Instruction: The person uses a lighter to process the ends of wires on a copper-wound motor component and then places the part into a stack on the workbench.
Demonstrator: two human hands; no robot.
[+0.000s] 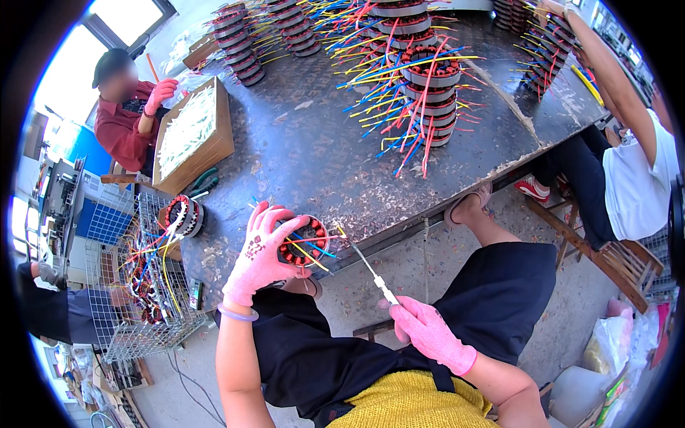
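Observation:
My left hand (262, 251), in a pink glove, is closed round a motor stator (314, 230) with red windings at the table's near edge. Blue, yellow and red wire ends stick out of it. In my right hand (428, 331), also pink-gloved, is a thin metal rod tool (372, 274) with a white handle. Its far end points toward the stator, beside a short yellow piece (342, 231); whether they touch I cannot tell. Another stator (184, 216) with white lacing lies on the table left of my left hand.
Stacks of wired stators (432, 93) stand across the dark table (300, 157). A cardboard box (227, 139) of white strips and green-handled pliers (205, 181) are at the left. A wire basket (153, 332) stands below. Co-workers sit at far left (121, 128) and right (635, 175).

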